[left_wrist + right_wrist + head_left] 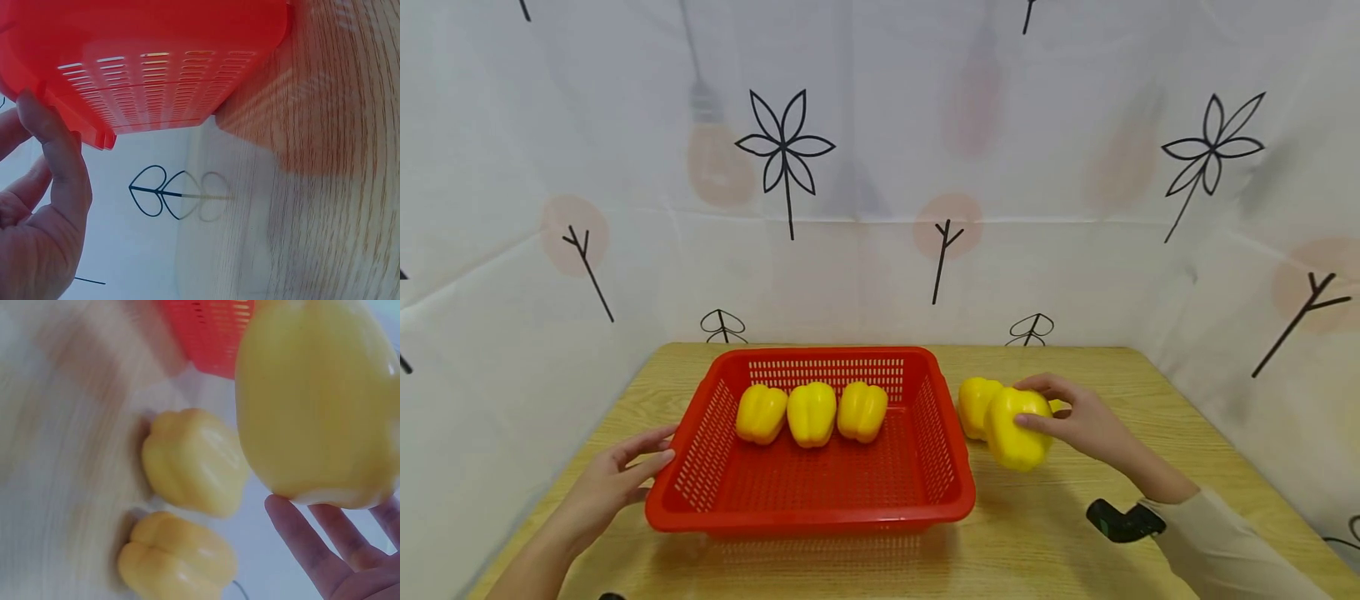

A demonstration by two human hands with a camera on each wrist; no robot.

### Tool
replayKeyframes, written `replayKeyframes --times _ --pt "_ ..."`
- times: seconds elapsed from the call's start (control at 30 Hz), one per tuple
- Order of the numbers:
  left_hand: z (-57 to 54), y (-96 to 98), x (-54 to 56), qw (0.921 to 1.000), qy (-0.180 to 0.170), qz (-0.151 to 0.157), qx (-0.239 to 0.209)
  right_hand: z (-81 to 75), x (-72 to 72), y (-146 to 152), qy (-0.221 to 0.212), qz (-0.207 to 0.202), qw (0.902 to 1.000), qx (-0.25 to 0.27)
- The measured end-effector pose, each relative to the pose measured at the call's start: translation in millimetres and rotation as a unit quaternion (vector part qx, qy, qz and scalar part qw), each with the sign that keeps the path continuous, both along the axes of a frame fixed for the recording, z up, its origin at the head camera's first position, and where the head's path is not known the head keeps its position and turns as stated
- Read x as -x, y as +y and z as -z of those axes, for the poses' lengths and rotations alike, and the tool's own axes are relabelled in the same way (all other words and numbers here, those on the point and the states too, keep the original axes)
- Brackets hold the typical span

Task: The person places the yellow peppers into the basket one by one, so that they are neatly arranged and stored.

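Observation:
A red plastic basket [820, 518] with slotted walls stands on the table, three yellow bell peppers in a row in its back half: left [762, 414], middle [812, 414] and right [862, 412]. At its left side my left hand [613, 479] holds the rim by thumb and fingers; the left wrist view shows bent fingers [65, 162] at the rim's edge. My right hand [1078, 421] grips another yellow bell pepper [1018, 433] above the table, right of the basket. Two more peppers lie near it, one [194, 462] closer to the basket, the other [178, 556] mostly hidden in the head view.
The wood-grain table [1037, 533] carries everything. White cloth [865, 275] printed with plants and pale lamps hangs behind and at both sides. A black device [1126, 521] sits at the right wrist.

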State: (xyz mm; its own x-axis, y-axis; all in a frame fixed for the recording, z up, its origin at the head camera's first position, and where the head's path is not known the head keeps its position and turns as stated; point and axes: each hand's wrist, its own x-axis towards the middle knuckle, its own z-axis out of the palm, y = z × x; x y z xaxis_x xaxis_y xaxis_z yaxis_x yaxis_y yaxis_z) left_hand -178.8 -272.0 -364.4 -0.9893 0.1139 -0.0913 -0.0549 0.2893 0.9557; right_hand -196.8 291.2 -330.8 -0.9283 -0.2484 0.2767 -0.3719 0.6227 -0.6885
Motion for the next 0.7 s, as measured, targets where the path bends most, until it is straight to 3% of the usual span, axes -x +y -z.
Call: replayKeyframes --times 0.7 --pt "2.8 -1.1 0.7 1.0000 -0.004 -0.004 0.007 -22.0 10.2 -32 0.007 -0.021 0.9995 0.022"
